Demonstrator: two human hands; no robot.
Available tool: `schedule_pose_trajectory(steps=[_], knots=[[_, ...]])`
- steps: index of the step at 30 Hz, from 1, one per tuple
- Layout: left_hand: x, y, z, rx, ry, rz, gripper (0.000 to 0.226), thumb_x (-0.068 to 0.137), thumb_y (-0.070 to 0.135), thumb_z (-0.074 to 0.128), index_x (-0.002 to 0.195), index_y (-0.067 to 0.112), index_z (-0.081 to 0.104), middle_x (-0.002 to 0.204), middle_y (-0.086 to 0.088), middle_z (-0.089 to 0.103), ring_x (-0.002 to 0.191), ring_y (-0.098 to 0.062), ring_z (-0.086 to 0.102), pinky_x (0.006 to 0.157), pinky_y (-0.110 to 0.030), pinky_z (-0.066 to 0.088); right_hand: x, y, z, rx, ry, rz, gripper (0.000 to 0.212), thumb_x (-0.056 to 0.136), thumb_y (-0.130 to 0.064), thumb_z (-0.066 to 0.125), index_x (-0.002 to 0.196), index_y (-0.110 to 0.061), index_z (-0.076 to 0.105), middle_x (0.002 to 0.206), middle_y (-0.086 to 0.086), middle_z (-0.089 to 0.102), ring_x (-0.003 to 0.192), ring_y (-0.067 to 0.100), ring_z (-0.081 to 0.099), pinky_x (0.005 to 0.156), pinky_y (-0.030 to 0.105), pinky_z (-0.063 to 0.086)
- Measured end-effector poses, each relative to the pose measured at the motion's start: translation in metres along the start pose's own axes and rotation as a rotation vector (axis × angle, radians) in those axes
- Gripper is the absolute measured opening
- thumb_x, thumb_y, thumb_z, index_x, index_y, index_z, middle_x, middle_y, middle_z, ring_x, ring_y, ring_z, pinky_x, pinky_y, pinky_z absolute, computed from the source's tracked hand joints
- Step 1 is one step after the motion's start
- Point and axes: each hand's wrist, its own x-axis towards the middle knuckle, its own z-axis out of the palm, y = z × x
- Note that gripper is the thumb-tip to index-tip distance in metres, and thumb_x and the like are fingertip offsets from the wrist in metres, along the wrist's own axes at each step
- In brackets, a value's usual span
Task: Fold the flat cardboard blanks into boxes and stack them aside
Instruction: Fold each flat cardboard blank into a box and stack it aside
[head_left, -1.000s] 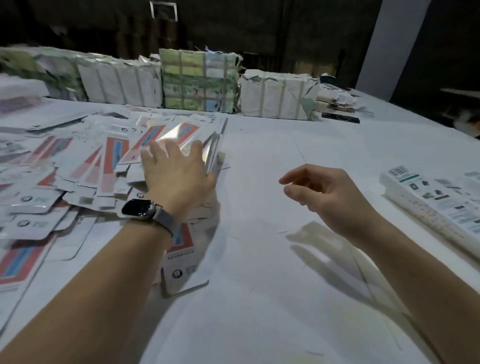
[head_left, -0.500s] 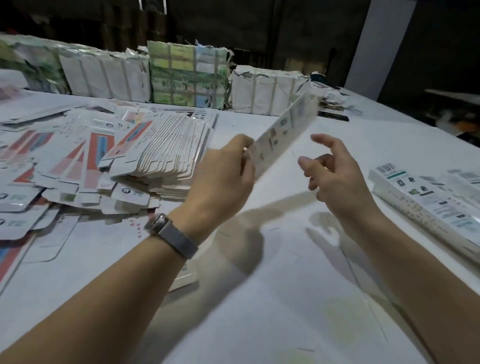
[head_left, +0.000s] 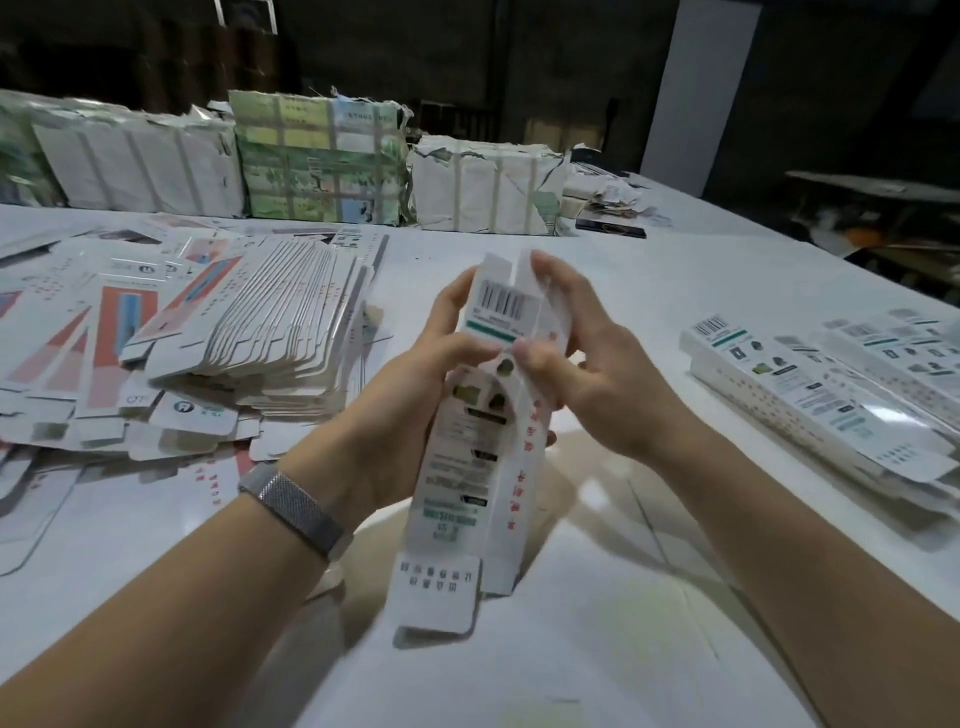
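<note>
blank (head_left: 480, 415) now upright, half-opened, centered | left hand (head_left: 410, 384) grips it | right hand (head_left: 582, 358), empty before, now pinches it too

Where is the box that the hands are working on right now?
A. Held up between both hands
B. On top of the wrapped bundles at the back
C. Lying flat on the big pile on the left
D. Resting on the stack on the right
A: the box is held above the table, with the left hand gripping one side and the right hand gripping the other.
</note>
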Motion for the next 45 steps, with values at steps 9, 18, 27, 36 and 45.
schedule_pose_trajectory(steps=[9,18,27,36,45], knots=[[-0.005,0.001,0.006,-0.039,0.063,-0.039,0.045,0.106,0.050,0.032,0.119,0.023,0.065,0.088,-0.007,0.078,0.074,-0.029,0.076,0.057,-0.036,0.060,0.002,-0.001,0.000,-0.100,0.199,-0.007,0.051,0.080,-0.042,0.077,0.128,-0.035,0.064,0.089,-0.003,0.053,0.070,0.012,0.046,0.071,0.024,0.046],[-0.006,-0.003,0.012,0.061,0.047,-0.118,0.049,0.107,0.048,0.027,0.110,0.021,0.067,0.096,-0.014,0.077,0.081,-0.032,0.076,0.062,-0.036,0.061,0.007,0.003,-0.002,0.155,0.127,0.086,0.020,0.086,-0.033,0.076,0.083,-0.018,0.062,0.052,-0.018,0.043,0.049,0.001,0.044,0.047,0.013,0.041],[-0.006,-0.004,0.017,0.181,-0.043,-0.167,0.057,0.103,0.056,0.028,0.120,0.014,0.062,0.101,-0.016,0.075,0.079,-0.029,0.074,0.067,-0.032,0.061,0.009,-0.003,-0.025,0.114,-0.104,0.160,0.031,0.094,-0.039,0.060,0.075,-0.017,0.049,0.075,0.004,0.056,0.055,0.005,0.043,0.053,0.020,0.037],[-0.004,-0.008,0.015,0.179,0.025,-0.142,0.057,0.102,0.057,0.032,0.121,0.015,0.066,0.106,-0.017,0.073,0.083,-0.028,0.071,0.073,-0.036,0.061,0.009,-0.003,-0.026,-0.042,-0.022,0.065,0.022,0.095,-0.037,0.062,0.077,-0.025,0.058,0.085,0.009,0.058,0.071,0.012,0.049,0.062,0.020,0.038],[-0.001,-0.010,0.009,0.150,0.020,-0.149,0.055,0.101,0.055,0.036,0.122,0.013,0.065,0.108,-0.020,0.072,0.085,-0.030,0.070,0.074,-0.040,0.060,0.008,-0.003,-0.023,-0.094,-0.004,0.071,0.030,0.092,-0.042,0.067,0.077,-0.016,0.064,0.067,0.001,0.064,0.061,0.017,0.055,0.058,0.036,0.045]])
